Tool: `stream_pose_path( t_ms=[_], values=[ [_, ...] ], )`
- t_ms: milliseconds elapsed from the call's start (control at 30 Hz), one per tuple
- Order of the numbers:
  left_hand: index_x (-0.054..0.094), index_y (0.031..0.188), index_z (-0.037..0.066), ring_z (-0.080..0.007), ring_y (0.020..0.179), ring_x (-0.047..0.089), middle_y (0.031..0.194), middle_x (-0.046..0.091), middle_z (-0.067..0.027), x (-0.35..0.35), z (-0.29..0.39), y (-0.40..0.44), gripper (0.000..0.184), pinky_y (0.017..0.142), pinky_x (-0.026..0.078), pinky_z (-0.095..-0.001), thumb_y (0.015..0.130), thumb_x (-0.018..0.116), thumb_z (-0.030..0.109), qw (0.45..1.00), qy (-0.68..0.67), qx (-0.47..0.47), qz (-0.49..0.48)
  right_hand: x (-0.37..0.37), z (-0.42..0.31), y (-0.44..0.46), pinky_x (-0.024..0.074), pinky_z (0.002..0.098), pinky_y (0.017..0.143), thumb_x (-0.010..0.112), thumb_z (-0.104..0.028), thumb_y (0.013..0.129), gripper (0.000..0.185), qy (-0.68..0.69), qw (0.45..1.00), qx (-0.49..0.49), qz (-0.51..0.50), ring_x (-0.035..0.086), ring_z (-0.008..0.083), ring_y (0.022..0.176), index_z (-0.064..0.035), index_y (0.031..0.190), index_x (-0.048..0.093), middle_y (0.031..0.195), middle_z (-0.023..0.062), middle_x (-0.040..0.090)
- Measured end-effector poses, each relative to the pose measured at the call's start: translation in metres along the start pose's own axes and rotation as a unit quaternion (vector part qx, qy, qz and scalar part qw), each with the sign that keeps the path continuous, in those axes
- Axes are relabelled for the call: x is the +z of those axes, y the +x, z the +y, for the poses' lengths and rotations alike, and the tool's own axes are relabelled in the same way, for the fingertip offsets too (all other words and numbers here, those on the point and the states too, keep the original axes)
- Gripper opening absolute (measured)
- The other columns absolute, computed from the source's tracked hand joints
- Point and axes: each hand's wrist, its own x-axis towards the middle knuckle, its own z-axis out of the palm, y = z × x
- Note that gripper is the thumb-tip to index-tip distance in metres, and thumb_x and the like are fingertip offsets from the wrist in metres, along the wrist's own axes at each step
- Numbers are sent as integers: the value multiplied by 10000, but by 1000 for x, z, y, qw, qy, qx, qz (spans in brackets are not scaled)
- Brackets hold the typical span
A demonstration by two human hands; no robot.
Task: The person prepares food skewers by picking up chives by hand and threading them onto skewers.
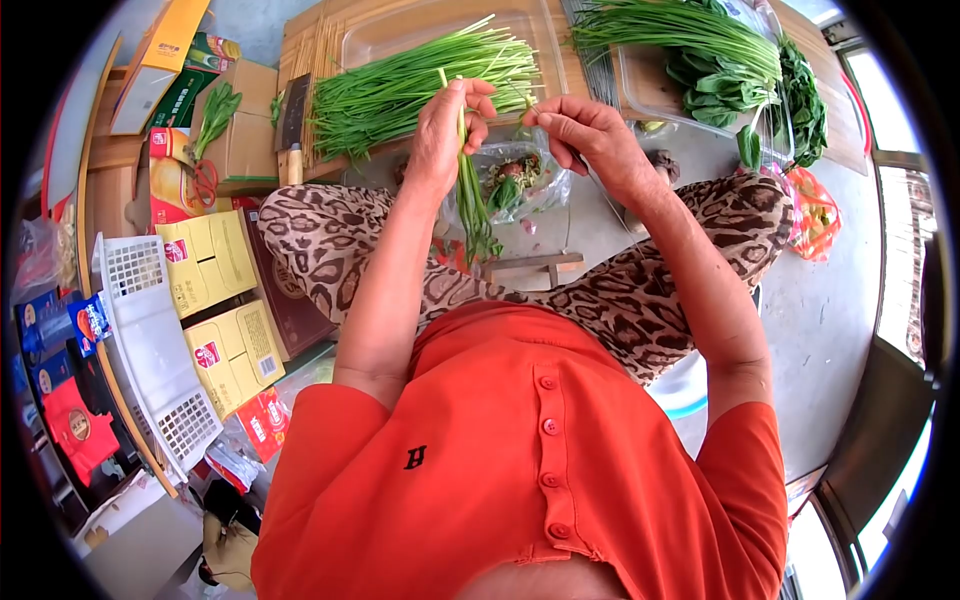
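Observation:
My left hand (445, 135) is closed around a small bunch of garlic chives (470, 205), its pale stem ends pointing up and its green leaves hanging down between my knees. To its right, my right hand (590, 140) has thumb and forefinger pinched together near the stem ends. What sits in that pinch is too small to make out. Beyond my hands lies a big pile of garlic chives (420, 90) on a clear plastic tray (375, 40). Below the hands, a clear plastic bag (545, 190) holds trimmed scraps and a few leaves.
A cleaver (292, 125) lies left of the pile. At the right, another chive bunch (700, 35) and leafy greens (710, 90) rest on a tray. Cardboard boxes (235, 355) and a white plastic basket (150, 340) stand left; a red bag (815, 215) is at right.

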Motion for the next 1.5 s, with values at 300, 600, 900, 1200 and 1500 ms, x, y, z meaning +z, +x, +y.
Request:
stream_pose_path(
  t_ms=[300, 600, 900, 1200, 1500],
  values=[
    [568, 985, 48, -93, 610, 483, 817, 562, -20, 2, -12, 3, 154, 528, 366, -223, 933, 544, 191, 999, -34, 15, 22, 5, 1, -1, 291, 181, 434, 495, -210, 961, 203, -18, 1000, 6, -5, 401, 18, 489, -65, 1008, 629, 566, -54, 465],
    [595, 1012, 30, -107, 610, 508, 793, 566, -9, 2, -7, 0, 183, 562, 398, -239, 889, 617, 164, 995, -96, -24, 13, 5, 1, -2, 289, 178, 437, 491, -215, 964, 209, -16, 1000, 10, -6, 397, 16, 489, -65, 1016, 628, 576, -55, 472],
    [610, 1017, 21, -116, 613, 518, 829, 596, -28, 3, -8, 1, 181, 560, 396, -243, 888, 615, 148, 995, -101, -22, 13, 4, 1, -2, 290, 178, 439, 487, -220, 966, 214, -24, 1000, 17, -8, 393, 17, 490, -66, 1024, 623, 578, -55, 474],
    [612, 1031, 18, -101, 575, 478, 857, 595, -31, 3, -5, 0, 185, 535, 366, -231, 891, 608, 139, 992, -120, -26, 1, 5, 1, -2, 288, 175, 440, 501, -230, 960, 214, -20, 1000, 13, -10, 397, 12, 492, -65, 1018, 623, 580, -59, 478],
    [602, 1051, 6, -89, 571, 459, 819, 569, -18, 2, -4, 0, 210, 523, 349, -222, 897, 596, 150, 991, -130, -38, -14, 5, 1, -2, 291, 170, 441, 499, -232, 960, 216, -24, 1000, 9, -14, 396, 10, 491, -67, 1025, 625, 578, -61, 477]
  ],
)
